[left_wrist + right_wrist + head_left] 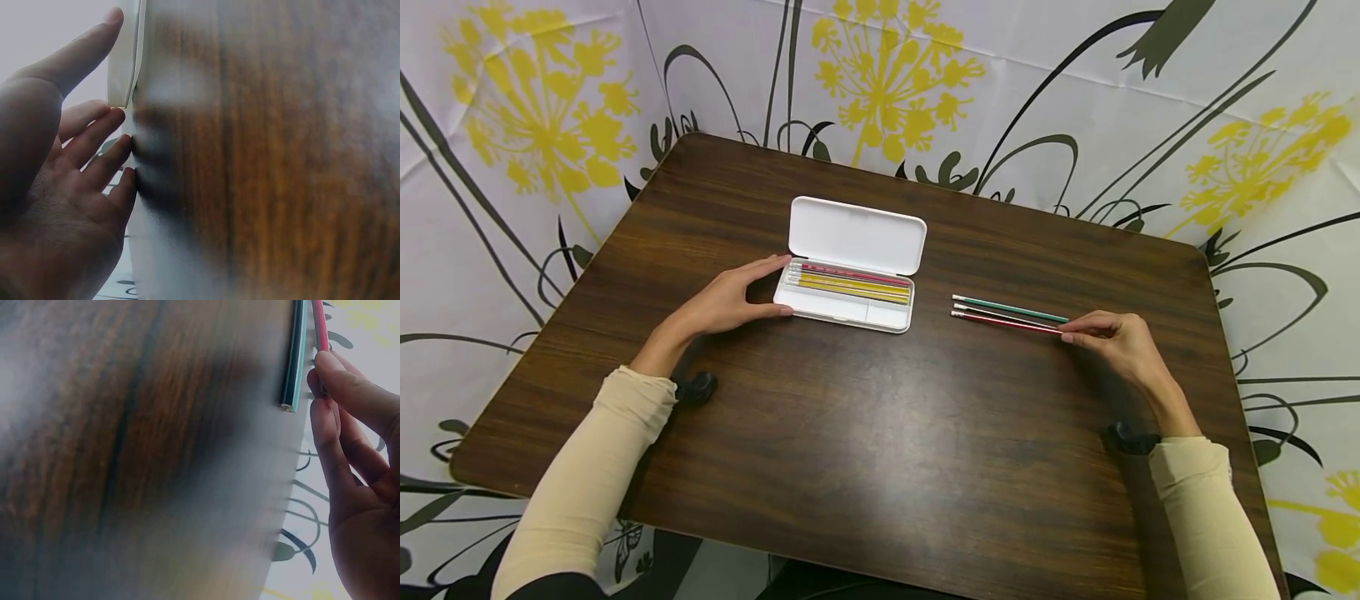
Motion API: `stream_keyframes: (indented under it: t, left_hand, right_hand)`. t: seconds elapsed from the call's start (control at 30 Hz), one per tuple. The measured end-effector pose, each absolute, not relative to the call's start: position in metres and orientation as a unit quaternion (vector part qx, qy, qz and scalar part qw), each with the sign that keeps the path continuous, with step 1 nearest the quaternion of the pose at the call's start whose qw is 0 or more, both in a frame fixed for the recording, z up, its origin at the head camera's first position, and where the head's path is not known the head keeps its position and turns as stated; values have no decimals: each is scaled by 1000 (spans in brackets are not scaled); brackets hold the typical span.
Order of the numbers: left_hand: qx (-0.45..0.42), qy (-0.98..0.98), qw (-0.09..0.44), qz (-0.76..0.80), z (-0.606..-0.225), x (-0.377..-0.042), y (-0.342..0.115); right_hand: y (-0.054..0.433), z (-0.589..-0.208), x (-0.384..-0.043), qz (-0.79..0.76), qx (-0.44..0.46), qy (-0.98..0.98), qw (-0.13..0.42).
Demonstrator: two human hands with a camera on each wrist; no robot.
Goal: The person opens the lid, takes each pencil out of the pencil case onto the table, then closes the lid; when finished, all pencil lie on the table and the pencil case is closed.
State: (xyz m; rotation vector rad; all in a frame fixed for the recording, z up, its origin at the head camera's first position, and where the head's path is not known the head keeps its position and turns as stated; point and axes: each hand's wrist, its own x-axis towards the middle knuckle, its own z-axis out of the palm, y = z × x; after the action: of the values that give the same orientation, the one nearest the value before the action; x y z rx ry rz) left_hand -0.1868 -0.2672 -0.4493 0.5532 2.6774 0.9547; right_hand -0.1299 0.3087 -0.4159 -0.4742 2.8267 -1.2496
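Note:
A white pencil case lies on the table with its lid raised behind it. Inside, a red pencil and several yellow pencils lie side by side. My left hand rests at the case's left end, fingertips at the back corner and thumb along the front corner, fingers fairly straight. To the right of the case, my right hand pinches the end of another red pencil between thumb and fingers. Just beside it, a teal pencil and a black pencil lie on the table.
The brown wooden table ends at a flowered white cloth along the back and sides. Dark straps with small devices sit at both wrists, close over the tabletop.

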Motion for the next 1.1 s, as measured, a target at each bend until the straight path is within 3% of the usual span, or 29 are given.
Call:
stream_keyframes:
  t: [0.27,1.1]
  left_hand:
    - [188,919,121,324,-449,-187,-267]
    - [186,921,120,320,-449,-187,-267]
  right_hand:
    - [327,-448,-142,-398,-154,904,-3]
    - [328,-456,-141,-367,-137,920,-15]
